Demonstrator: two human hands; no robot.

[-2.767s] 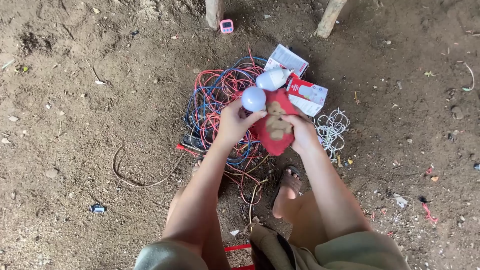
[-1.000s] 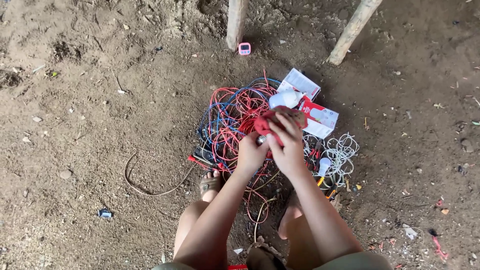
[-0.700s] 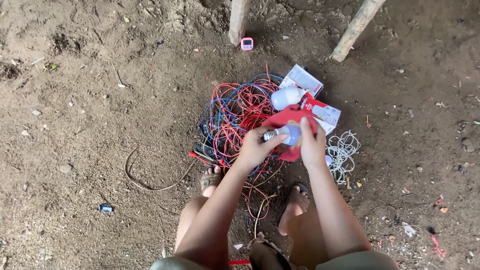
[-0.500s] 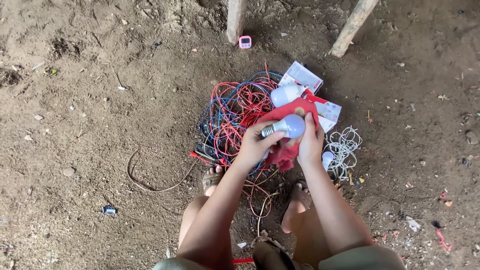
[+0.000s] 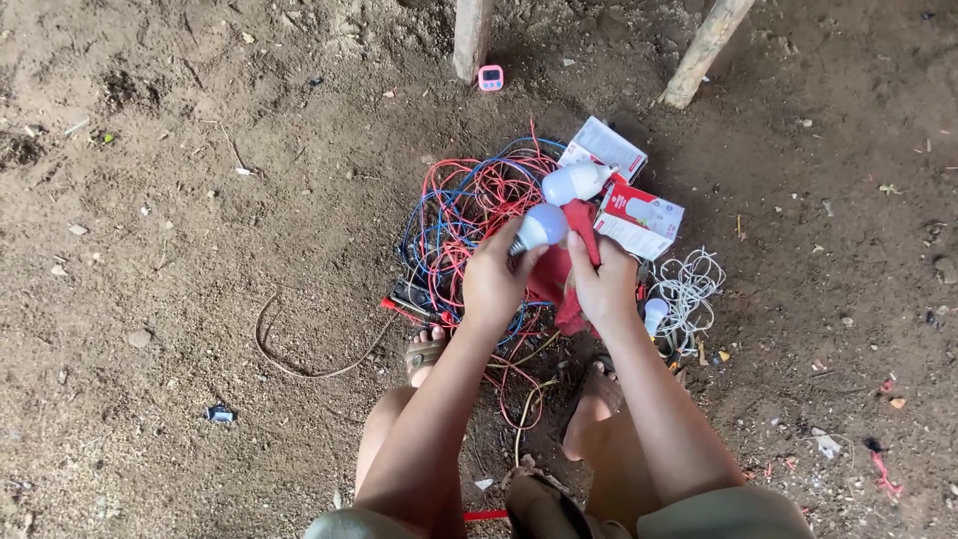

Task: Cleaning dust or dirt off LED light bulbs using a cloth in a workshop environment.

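So the person is crouched over a dirt floor [image 5: 200, 200], both arms stretched out in front. The left hand [image 5: 491, 281] is closed around the base of a white LED bulb [image 5: 540, 227], fingers wrapped on the neck end with the round white dome sticking up and to the right. The right hand [image 5: 605, 287] has a red cloth [image 5: 569, 274] bunched in its grip, thumb pressed up along the cloth right beside the bulb, so bulb and cloth are touching or as good as.

All of this is held just above a messy tangle of red and blue wires [image 5: 459, 215] lying on the ground. A second white bulb [image 5: 576, 183] lies at the far edge of that pile, right next to two small red and white cartons [image 5: 639, 215]. To the right of the right hand there's a loose coil of white cord [image 5: 689, 294], with another small white bulb [image 5: 655, 314] beside it near the wrist.

Further back, a little pink timer-looking gadget [image 5: 490, 77] sits at the foot of a wooden post [image 5: 471, 35], and a second post [image 5: 705, 48] leans off to the right. A stray bit of brown wire [image 5: 299, 354] curls on the dirt to the left, near the person's sandalled foot [image 5: 424, 354]
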